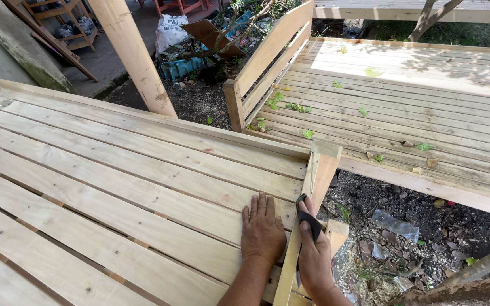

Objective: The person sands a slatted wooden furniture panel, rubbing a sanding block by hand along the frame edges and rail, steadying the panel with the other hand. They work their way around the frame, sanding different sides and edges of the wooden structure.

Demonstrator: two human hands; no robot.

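Head view of a person working at the edge of a slatted wooden platform (114,187). The left hand (263,229) lies flat, palm down, on a plank close to the platform's right edge, fingers extended and pressed together, pointing to 12 o'clock. At 3 o'clock of it, just beside, the right hand (313,255) is curled around a dark strip of abrasive sheet (312,222), pinching it between thumb and fingers against the upright edge rail (307,198); the strip folds over the rail's top edge, and its lower end runs down behind the hand. A short corner post (325,164) rises at 12 o'clock of the right hand. Beyond, at 1 to 2 o'clock, a second slatted platform (415,102) carries scattered green leaves (290,105); below, at 4 o'clock, bare ground (404,238) holds stones and plastic litter. Judged risks: the rail's raw edges and corners could drive splinters into bare fingertips if the hand slides along the grain; the thin strip could slip from the pinch or tear at the corner, letting knuckles strike the post; pressure set near the narrow top edge could carry the hand off the rail toward the drop to the ground; the bracing left hand, so close, could be grazed.
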